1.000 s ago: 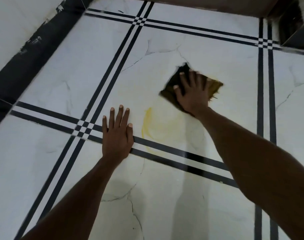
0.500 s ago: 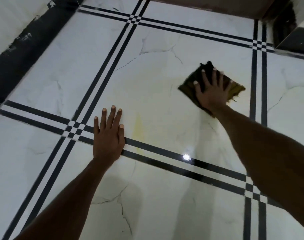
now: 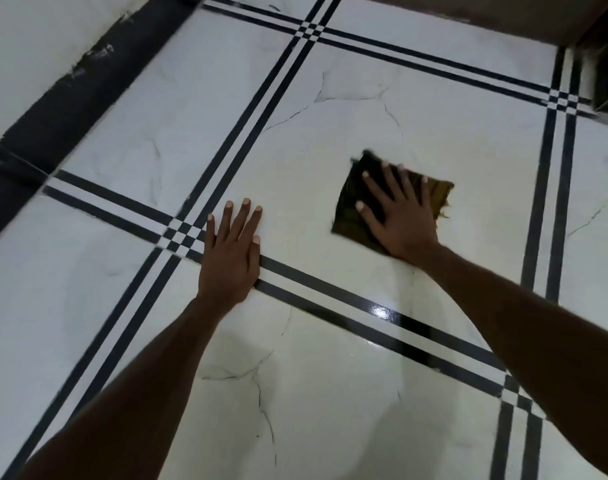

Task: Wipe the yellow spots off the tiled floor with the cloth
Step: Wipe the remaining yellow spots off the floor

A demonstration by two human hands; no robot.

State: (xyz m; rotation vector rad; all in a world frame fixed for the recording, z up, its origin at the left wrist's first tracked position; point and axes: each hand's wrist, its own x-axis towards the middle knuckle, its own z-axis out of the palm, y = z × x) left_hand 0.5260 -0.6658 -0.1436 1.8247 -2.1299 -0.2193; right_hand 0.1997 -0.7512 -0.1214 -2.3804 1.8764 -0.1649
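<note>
— Where are your hands resting?
— Your right hand (image 3: 401, 216) is pressing flat, fingers spread, on the cloth (image 3: 351, 209), gripping nothing. Your left hand (image 3: 231, 251) is lying open on the floor (image 3: 330, 393), well apart from it.
— And the cloth?
— It's lying on the white tile, beyond the black stripes (image 3: 330, 296).

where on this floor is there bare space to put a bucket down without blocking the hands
Bare tile lies near the bottom, between the two forearms below the black stripes, and top centre beyond the cloth. It is crowded mid-frame, where the left hand lies flat and the right hand presses the cloth.
</note>
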